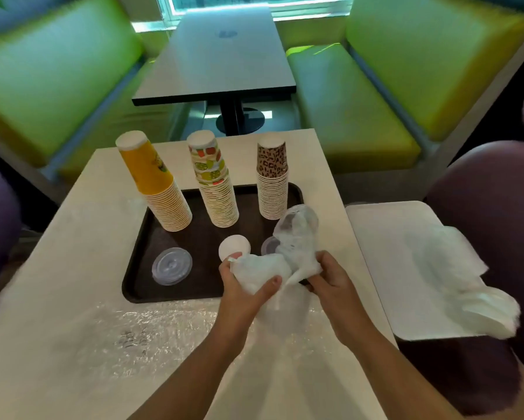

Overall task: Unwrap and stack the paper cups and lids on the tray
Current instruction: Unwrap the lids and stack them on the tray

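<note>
Three inverted stacks of ribbed paper cups on the far half of a dark brown tray (139, 247): yellow stack (154, 183) left, fruit-print stack (215, 183) middle, leopard-print stack (272, 180) right. Nearer, a clear lid pile (172, 266), a white lid (234, 247), another clear lid (269, 245) half hidden. Left hand (245, 286) and right hand (327, 277), fingers curled, gripping crinkled translucent plastic wrap (282, 262) veiling blurred lids. Pale table (72, 298); green booth seats (360, 116) beyond.

left hand (248, 286) + right hand (330, 277): grip plastic wrap (285, 256) | tray (139, 268): 3 cup stacks (215, 189)
</note>
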